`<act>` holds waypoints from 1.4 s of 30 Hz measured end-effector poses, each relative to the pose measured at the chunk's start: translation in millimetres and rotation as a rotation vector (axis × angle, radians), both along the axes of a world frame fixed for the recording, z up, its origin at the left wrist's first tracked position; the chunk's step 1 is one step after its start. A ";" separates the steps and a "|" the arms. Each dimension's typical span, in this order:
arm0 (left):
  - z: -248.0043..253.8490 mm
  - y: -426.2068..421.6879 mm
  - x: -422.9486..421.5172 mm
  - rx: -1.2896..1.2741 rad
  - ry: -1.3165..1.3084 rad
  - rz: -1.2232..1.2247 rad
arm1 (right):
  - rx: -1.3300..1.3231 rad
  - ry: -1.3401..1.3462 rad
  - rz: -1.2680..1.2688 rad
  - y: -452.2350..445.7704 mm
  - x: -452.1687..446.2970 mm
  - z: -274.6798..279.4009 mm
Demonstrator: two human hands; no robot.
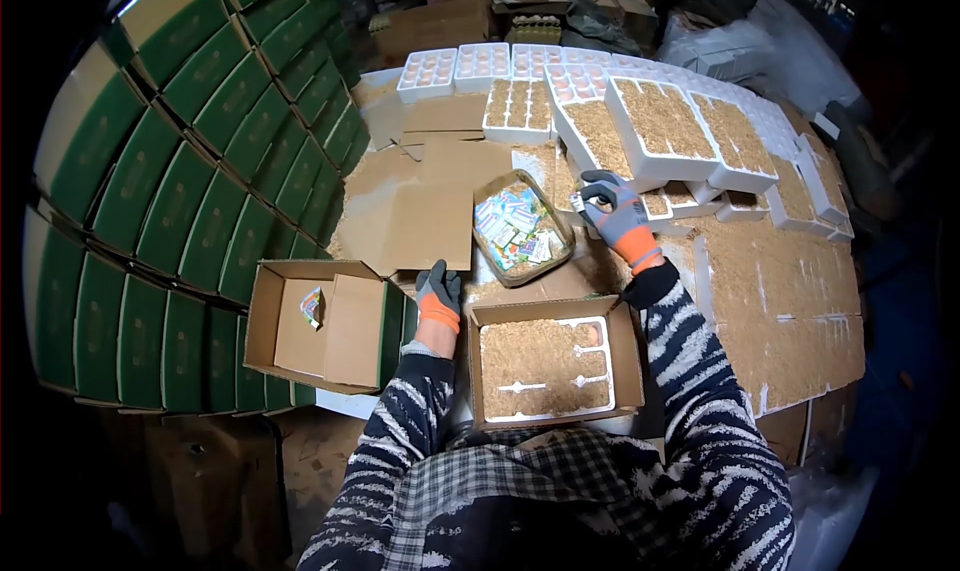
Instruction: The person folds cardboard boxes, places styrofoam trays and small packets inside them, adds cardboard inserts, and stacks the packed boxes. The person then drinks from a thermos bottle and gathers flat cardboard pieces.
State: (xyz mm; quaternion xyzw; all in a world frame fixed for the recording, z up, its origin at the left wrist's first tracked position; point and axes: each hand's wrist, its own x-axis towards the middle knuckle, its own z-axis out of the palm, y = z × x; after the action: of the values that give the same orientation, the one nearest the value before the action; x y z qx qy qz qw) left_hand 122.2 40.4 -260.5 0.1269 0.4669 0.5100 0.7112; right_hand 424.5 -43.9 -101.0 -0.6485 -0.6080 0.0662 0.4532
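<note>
My left hand point(438, 293), in a grey and orange glove, is closed on the near edge of a flat cardboard sheet point(430, 216). My right hand point(613, 216), gloved alike, has thumb and forefinger curled together around a small white piece point(577, 202), too small to name. Left of it stands a tub point(557, 261) full of colourful printed packets point(512, 226). Right in front of my body, an open cardboard box point(625, 371) holds a white foam tray point(548, 411) covered in sawdust-like filling point(530, 356). One round, egg-like thing point(594, 333) shows in its corner.
An open green box point(398, 336) at left has a printed packet point(311, 309) inside. Green boxes point(150, 231) are stacked along the left. Foam trays point(665, 126) with filling stand stacked at the right, and egg-filled trays point(430, 71) line the back. Loose filling point(790, 301) covers the right side.
</note>
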 end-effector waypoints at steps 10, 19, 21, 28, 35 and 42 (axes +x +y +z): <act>130.5 -93.8 -46.0 1.814 1.419 -1.042 | 0.711 -0.272 -0.420 -190.3 -23.9 64.1; 124.3 -122.4 -13.7 1.880 1.759 -1.776 | -0.304 -0.610 0.387 -174.4 -115.2 -23.9; 104.2 -129.6 -8.5 1.799 2.116 -1.720 | -0.365 -0.828 0.304 -179.9 -124.2 -54.6; 133.2 -127.8 -51.9 1.501 1.157 -0.870 | -0.460 -0.116 0.343 -196.5 -90.7 -15.6; 40.2 -133.9 -89.1 0.335 0.280 -0.734 | -0.380 -0.508 0.135 -208.9 -73.1 -9.5; 30.0 -146.2 -75.1 0.714 0.296 -0.795 | -0.983 -0.922 0.275 -184.6 -101.6 -74.8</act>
State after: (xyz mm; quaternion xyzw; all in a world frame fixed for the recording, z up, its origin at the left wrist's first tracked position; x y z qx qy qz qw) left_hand 47.1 -105.8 -230.5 0.5971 0.2760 0.3056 0.6884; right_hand 322.9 -228.5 -175.8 -0.6575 -0.7150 0.1087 -0.2111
